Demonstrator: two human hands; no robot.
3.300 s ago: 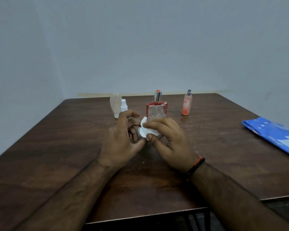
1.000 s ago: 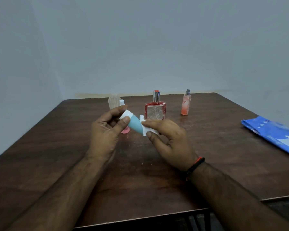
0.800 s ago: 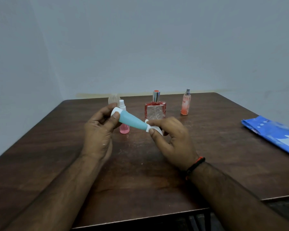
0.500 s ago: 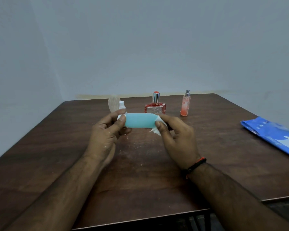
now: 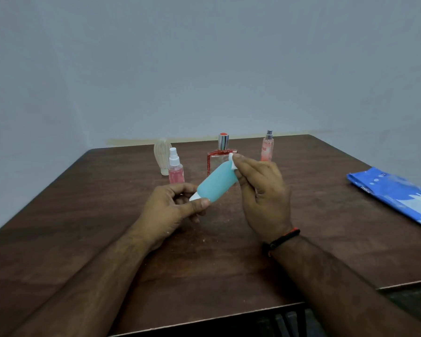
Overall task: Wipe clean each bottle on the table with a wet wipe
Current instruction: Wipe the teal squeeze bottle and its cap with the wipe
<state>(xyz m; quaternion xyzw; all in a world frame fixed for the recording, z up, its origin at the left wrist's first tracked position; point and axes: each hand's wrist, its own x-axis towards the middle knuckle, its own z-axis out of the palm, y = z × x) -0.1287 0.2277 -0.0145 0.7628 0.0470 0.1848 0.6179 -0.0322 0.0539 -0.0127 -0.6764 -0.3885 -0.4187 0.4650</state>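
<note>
Head view: teal bottle (image 5: 216, 183) between both hands' fingers (image 5: 199, 203).

We see a teal bottle (image 5: 216, 182), a blue-and-white patterned packet (image 5: 394, 190), and a dark brown table (image 5: 83, 215).

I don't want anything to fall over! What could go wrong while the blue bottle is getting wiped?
The teal bottle is held in the air only by fingertips: the left hand pinches its white cap end, the right hand presses the wet wipe on the other end. Wet, it might slip and drop.

The square red bottle and pink spray bottle stand just behind; a slip or elbow swing could topple them.
</note>
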